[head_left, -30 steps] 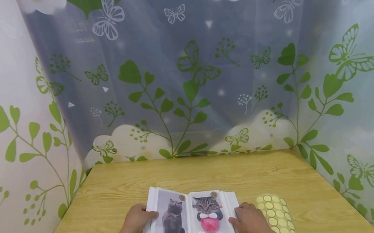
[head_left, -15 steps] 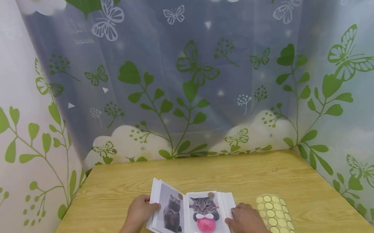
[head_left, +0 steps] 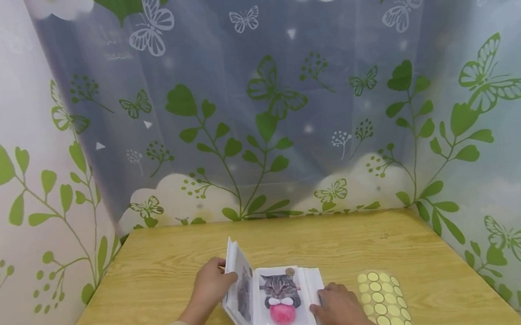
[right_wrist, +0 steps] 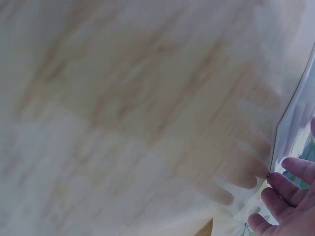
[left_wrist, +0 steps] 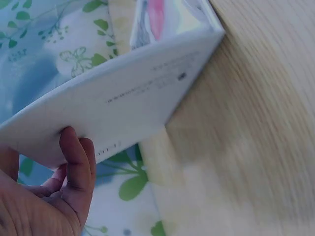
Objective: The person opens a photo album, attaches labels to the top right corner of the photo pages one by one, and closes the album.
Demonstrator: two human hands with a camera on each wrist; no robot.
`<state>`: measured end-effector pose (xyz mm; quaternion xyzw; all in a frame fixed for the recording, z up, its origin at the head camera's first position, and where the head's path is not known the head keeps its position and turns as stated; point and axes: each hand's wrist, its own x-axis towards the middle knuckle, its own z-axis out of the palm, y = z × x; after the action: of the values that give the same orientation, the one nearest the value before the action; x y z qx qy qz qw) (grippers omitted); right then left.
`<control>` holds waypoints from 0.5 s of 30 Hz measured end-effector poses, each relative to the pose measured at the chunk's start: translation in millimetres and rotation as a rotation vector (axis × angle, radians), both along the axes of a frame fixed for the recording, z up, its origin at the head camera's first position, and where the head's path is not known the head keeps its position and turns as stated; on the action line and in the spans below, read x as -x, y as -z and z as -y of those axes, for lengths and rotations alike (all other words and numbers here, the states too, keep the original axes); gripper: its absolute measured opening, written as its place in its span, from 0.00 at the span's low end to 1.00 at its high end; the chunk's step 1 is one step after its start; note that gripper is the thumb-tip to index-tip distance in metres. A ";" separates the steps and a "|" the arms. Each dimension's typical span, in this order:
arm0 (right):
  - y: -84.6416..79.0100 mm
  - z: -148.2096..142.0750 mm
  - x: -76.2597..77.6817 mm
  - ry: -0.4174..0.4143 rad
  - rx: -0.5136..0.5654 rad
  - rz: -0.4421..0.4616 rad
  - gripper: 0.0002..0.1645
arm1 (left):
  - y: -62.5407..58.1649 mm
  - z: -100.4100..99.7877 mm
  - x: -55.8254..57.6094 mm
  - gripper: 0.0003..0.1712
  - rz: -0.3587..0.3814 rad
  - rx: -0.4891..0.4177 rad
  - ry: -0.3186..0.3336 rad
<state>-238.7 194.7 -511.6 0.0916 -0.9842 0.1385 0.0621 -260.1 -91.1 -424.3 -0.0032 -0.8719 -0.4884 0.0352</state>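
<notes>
A small white photo album (head_left: pixel 310 298) lies spread near the table's front, its left cover (left_wrist: pixel 113 98) lifted almost upright. On the page lying flat is a photo of a tabby cat (head_left: pixel 274 287) with a pink ball; the other photo is seen steeply from the side. My left hand (head_left: pixel 210 287) grips the raised cover's outer edge, thumb inside and fingertips against the outer face, which bears small print. At the album's right edge, my right hand (head_left: pixel 340 311) holds on, thumb over the margin and fingers along the border; in the right wrist view its fingertips touch that edge.
Right of the album, partly behind my right hand, lies a sheet of round yellow stickers (head_left: pixel 387 299). The wood-grain table (head_left: pixel 270 238) is bounded at the back and sides by curtains (head_left: pixel 219 151) printed with leaves and butterflies.
My left hand has raised the left cover with its pages from a low slant to nearly upright, moving right and up. The album and my right hand have slid slightly left.
</notes>
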 end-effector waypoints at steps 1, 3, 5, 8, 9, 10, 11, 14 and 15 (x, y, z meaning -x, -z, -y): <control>0.1 0.6 0.0 -0.002 0.001 -0.004 0.23 | -1.3 -3.7 0.2 0.19 -0.001 0.004 0.007; -0.5 1.9 -0.4 -0.008 0.006 -0.013 0.23 | -3.8 -12.1 0.2 0.20 0.002 0.000 0.026; -0.8 3.1 -0.7 -0.015 0.005 -0.019 0.23 | -6.0 -21.1 -0.2 0.21 -0.001 0.007 0.048; -2.3 4.6 -1.4 -0.020 0.010 -0.007 0.24 | -8.9 -34.4 -2.0 0.23 -0.006 0.043 0.073; -2.4 5.0 -1.5 -0.021 0.011 0.000 0.25 | -9.4 -38.6 -2.5 0.24 -0.012 0.063 0.079; -2.8 5.2 -1.6 -0.022 0.012 0.005 0.25 | -10.3 -42.8 -3.2 0.24 -0.016 0.081 0.082; -2.9 5.4 -1.7 -0.022 0.017 0.012 0.25 | -11.4 -46.9 -4.0 0.24 -0.020 0.102 0.084; -4.0 5.5 -2.1 -0.028 0.013 0.015 0.25 | -12.8 -58.4 -5.8 0.25 -0.033 0.161 0.086; -4.2 5.5 -2.0 -0.029 0.012 0.015 0.24 | -13.2 -62.0 -6.5 0.25 -0.035 0.171 0.089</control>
<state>-236.7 189.1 -507.4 0.1046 -0.9823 0.1458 0.0531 -253.5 -29.1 -411.1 -0.0532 -0.9087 -0.4130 0.0282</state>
